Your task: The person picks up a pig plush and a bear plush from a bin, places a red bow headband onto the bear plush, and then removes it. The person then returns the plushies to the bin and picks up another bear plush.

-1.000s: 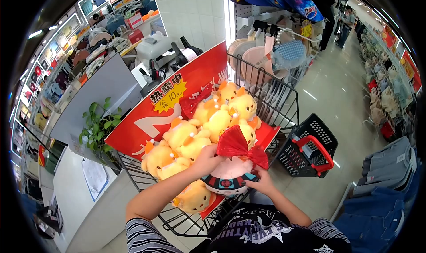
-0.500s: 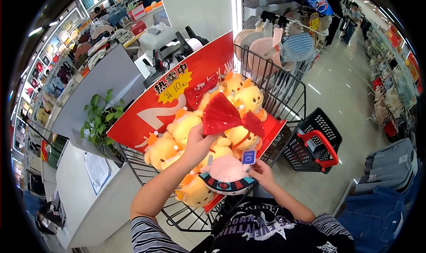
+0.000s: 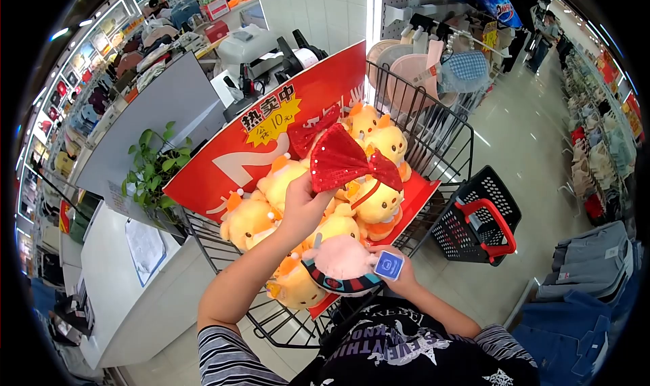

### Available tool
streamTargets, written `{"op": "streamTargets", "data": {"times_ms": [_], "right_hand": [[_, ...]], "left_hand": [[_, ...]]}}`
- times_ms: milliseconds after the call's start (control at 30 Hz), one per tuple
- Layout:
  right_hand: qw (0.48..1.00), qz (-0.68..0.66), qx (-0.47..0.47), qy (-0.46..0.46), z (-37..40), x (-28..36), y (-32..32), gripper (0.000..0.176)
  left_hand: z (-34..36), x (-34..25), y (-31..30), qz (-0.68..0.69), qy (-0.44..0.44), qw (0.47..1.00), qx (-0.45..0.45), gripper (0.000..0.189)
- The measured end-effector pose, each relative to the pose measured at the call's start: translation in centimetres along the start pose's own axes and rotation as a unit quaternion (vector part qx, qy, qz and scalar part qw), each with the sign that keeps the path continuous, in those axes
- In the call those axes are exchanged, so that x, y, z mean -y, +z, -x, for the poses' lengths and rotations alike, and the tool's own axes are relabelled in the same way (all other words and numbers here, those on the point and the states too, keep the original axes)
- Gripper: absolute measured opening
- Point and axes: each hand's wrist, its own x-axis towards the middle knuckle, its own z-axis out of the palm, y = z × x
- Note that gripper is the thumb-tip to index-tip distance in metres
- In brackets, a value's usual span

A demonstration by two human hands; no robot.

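My left hand (image 3: 306,200) is closed on the lower left edge of a big red sequined bow (image 3: 337,162), held up over a pile of yellow plush toys (image 3: 381,202). My right hand (image 3: 403,277) grips the right end of a pink plush item (image 3: 342,257) with a dark, red-and-teal patterned band. A blue square tag (image 3: 389,265) hangs in front of those fingers and partly hides them. Another red bow (image 3: 310,132) lies behind the held one, against the sign.
The toys rest in a black wire cart (image 3: 423,108) with a red price sign (image 3: 217,162). A black basket with a red handle (image 3: 484,213) stands on the floor to the right. Left are a white counter (image 3: 115,271) and a potted plant (image 3: 159,162); folded clothes (image 3: 586,257) lie at right.
The red bow has turned to face me more, and its sequins show clearly. My right hand and the blue tag have shifted slightly right and down, with the tag tilted.
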Motion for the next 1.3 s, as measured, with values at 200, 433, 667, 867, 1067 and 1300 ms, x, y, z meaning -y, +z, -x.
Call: {"op": "streamTargets", "data": {"times_ms": [200,433,667,867,1067,1300], "right_hand": [[0.99,-0.053,-0.121,0.053,0.3,-2.0,0.1,0.017],[0.937,-0.25,-0.24,0.056,-1.7,-1.0,-4.8,0.016],[0.964,-0.101,-0.242,-0.038,-6.0,-0.8,-13.7,0.015],[0.966,-0.053,-0.253,0.01,-9.7,-3.5,-19.1,0.023],[0.971,-0.114,-0.204,0.048,-13.9,-5.1,-21.5,0.021],[0.988,-0.13,-0.058,0.065,-18.1,-7.6,-22.1,0.022]], "left_hand": [[-0.1,-0.2,-0.5,-0.04,0.003,0.999,-0.014,0.019],[-0.3,-0.2,-0.3,-0.046,0.051,0.997,-0.041,0.019],[0.0,-0.8,-0.2,-0.035,0.022,0.999,-0.035,0.019],[0.2,-0.5,0.0,-0.03,0.015,0.999,-0.022,0.018],[0.1,-0.4,0.0,-0.057,-0.015,0.998,-0.013,0.018],[0.0,0.1,-0.1,-0.06,-0.003,0.998,-0.022,0.019]]}}
